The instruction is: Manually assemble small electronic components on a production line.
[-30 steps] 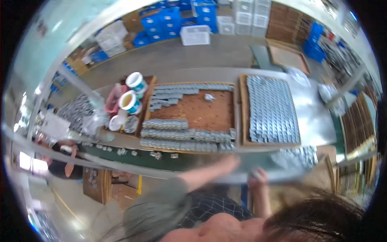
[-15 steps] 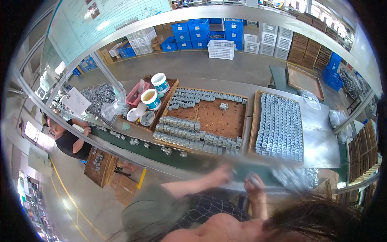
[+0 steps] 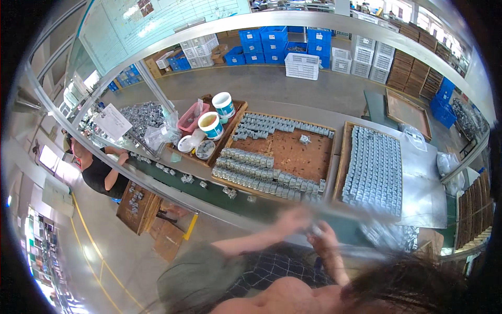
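My right hand [image 3: 327, 240] is closed around a small grey metal part [image 3: 316, 230], held over the near edge of the green conveyor belt [image 3: 272, 210]. Right beside it is my left hand [image 3: 294, 220], smeared by motion, so its fingers cannot be made out. Beyond the hands lies a wooden tray [image 3: 277, 157] with rows of grey metal parts along its far and near sides and a single part on its bare brown middle. Several similar castings, among them one casting [image 3: 229, 192], sit on the belt to the left.
Another tray [image 3: 342, 157] full of parts stands to the right, near bagged parts [image 3: 389, 235]. White tubs [image 3: 210, 125] and a pink basket [image 3: 189, 119] are at the left. A metal frame bar [image 3: 209, 209] crosses in front; a co-worker [image 3: 102, 167] is at far left.
My hands have come closer together, the right one shifting left with the metal part. The whole scene has slid to the right in the picture as my head turned.
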Demonstrator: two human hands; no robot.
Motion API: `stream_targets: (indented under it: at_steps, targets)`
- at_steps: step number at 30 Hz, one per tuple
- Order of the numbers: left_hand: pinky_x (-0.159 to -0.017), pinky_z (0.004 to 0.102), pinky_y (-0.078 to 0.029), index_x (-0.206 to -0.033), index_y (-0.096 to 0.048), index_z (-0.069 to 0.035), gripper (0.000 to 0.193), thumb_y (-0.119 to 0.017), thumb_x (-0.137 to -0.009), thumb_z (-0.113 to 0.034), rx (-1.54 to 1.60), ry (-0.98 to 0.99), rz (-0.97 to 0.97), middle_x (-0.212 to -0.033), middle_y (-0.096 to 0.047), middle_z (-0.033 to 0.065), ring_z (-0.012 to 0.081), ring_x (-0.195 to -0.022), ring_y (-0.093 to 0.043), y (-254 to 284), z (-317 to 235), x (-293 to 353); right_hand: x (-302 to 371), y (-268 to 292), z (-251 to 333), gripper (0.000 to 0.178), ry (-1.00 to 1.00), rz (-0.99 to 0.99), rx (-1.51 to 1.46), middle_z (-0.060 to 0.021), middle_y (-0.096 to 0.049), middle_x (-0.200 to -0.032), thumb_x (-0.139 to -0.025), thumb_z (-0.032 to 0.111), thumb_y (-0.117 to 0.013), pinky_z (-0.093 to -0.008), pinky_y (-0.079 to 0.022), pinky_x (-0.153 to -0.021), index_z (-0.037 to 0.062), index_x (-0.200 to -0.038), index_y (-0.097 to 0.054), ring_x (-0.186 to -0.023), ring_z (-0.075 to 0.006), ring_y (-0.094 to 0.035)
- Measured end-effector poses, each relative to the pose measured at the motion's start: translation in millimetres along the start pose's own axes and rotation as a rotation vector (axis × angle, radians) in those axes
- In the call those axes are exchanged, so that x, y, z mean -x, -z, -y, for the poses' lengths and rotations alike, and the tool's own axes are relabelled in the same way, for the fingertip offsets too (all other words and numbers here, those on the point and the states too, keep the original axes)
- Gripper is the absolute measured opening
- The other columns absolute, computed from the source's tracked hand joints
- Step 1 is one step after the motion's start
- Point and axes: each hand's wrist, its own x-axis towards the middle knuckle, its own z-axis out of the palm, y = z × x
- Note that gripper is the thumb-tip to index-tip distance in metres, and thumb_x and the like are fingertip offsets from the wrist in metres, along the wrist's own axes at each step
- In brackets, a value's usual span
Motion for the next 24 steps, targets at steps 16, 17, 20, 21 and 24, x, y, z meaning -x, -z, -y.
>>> stream_targets:
  at_steps: [16,17,20,21,24]
  targets:
    - [-0.076,0.0273,-0.047,-0.110,-0.055,0.000,0.039,-0.071,-0.081,-0.021,-0.452,-0.096,0.052,-0.092,-0.062,0.0076,0.0113,-0.088,-0.058,57,-33,0,-42,-59,32,0.044,-0.203,-0.054,-0.232,-0.0112,-0.057,-0.099,-0.077,0.007,-0.065,-0.0337,-0.051,-0.065,0.0018,-0.117,-0.046,-0.079,-0.0230,-0.060]
    - [-0.081,0.0303,-0.047,-0.114,-0.054,0.001,0.050,-0.073,-0.078,-0.028,-0.548,-0.104,0.076,-0.099,-0.062,0.0120,0.0172,-0.092,-0.059,54,-54,1,-44,-66,29,0.045,-0.250,-0.083,-0.314,-0.0115,-0.056,-0.102,-0.078,0.011,-0.064,-0.0347,-0.050,-0.067,0.0024,-0.118,-0.046,-0.082,-0.0235,-0.059]
    - [-0.089,0.0361,-0.045,-0.121,-0.052,0.002,0.070,-0.076,-0.071,-0.040,-0.736,-0.173,0.066,-0.111,-0.060,0.0195,0.0280,-0.102,-0.059,70,-62,2,-56,-65,10,0.046,-0.314,-0.032,-0.398,-0.0126,-0.052,-0.112,-0.084,0.019,-0.059,-0.0370,-0.049,-0.075,0.0038,-0.125,-0.043,-0.091,-0.0237,-0.057]
    - [-0.094,0.0389,-0.044,-0.124,-0.050,0.003,0.079,-0.077,-0.068,-0.045,-0.837,-0.236,0.013,-0.118,-0.057,0.0227,0.0330,-0.108,-0.057,81,-56,1,-63,-67,2,0.044,-0.313,0.017,-0.337,-0.0117,-0.053,-0.110,-0.085,0.019,-0.058,-0.0355,-0.049,-0.075,0.0033,-0.123,-0.045,-0.090,-0.0221,-0.057]
    - [-0.092,0.0424,-0.045,-0.135,-0.038,0.001,0.088,-0.074,-0.068,-0.042,-1.035,-0.305,-0.096,-0.122,-0.054,0.0236,0.0357,-0.110,-0.055,107,-44,5,-81,-98,13,0.036,-0.316,0.116,-0.156,-0.0088,-0.057,-0.104,-0.088,0.019,-0.056,-0.0309,-0.049,-0.074,0.0019,-0.119,-0.048,-0.087,-0.0175,-0.059]
